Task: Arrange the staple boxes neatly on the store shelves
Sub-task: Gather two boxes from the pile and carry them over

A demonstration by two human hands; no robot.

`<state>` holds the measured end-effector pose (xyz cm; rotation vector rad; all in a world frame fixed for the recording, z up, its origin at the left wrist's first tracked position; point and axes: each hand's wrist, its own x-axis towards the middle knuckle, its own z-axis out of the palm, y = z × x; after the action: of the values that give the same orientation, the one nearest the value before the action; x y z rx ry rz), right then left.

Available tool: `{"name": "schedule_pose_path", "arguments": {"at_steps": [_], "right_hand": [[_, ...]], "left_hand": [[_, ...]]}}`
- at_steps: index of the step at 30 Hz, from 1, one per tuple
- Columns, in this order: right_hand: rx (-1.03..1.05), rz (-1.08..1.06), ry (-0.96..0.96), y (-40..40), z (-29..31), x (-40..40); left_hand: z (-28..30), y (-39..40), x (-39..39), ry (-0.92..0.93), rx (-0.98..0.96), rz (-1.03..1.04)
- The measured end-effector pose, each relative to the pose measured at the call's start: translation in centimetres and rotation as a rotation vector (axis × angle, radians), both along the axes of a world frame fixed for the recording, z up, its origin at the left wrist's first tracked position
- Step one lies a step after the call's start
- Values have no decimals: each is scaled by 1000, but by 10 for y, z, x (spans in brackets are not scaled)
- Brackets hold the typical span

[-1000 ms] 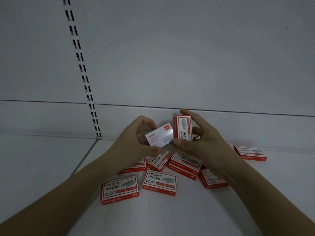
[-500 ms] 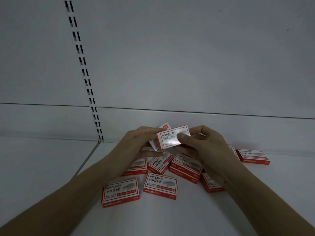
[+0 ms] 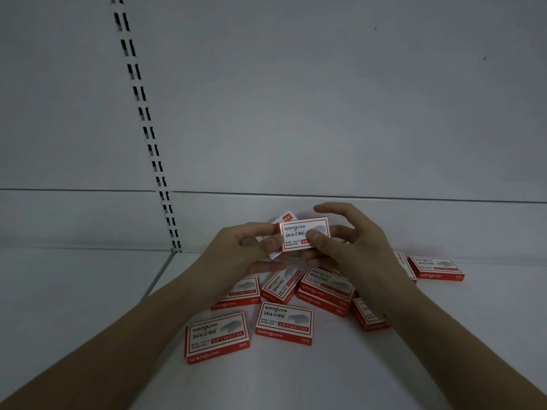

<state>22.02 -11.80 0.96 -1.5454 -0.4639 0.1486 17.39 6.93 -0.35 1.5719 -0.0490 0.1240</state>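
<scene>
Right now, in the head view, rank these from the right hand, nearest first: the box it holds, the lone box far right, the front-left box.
1. Held staple box, in the right hand.
2. Far-right box, beside the wrist.
3. Front-left box, nearest the camera.

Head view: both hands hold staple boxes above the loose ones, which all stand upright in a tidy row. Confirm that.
Not quite. In the head view the loose boxes lie flat and scattered on the shelf. The left hand and right hand do hold staple boxes above them.
</scene>
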Motion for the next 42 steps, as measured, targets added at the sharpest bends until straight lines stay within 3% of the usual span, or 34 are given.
{"name": "schedule_pose_path", "arguments": {"at_steps": [5, 14, 18, 24, 28, 42], "right_hand": [[-69, 38, -72, 1, 3, -2], [-541, -242, -568, 4, 1, -11], [-539, -340, -547, -16, -2, -31], [-607, -435, -476, -81, 13, -82], [-655, -488, -461, -133, 27, -112], [-795, -602, -493, -405, 48, -254]], "left_hand": [[8, 2, -1, 7, -88, -33], [15, 15, -8, 14, -94, -126], [19, 13, -18, -53, 124, -32], [31, -22, -38, -114, 99, -80], [48, -61, -56, -170, 226, -129], [50, -327, -177, -354, 467, -143]]}}
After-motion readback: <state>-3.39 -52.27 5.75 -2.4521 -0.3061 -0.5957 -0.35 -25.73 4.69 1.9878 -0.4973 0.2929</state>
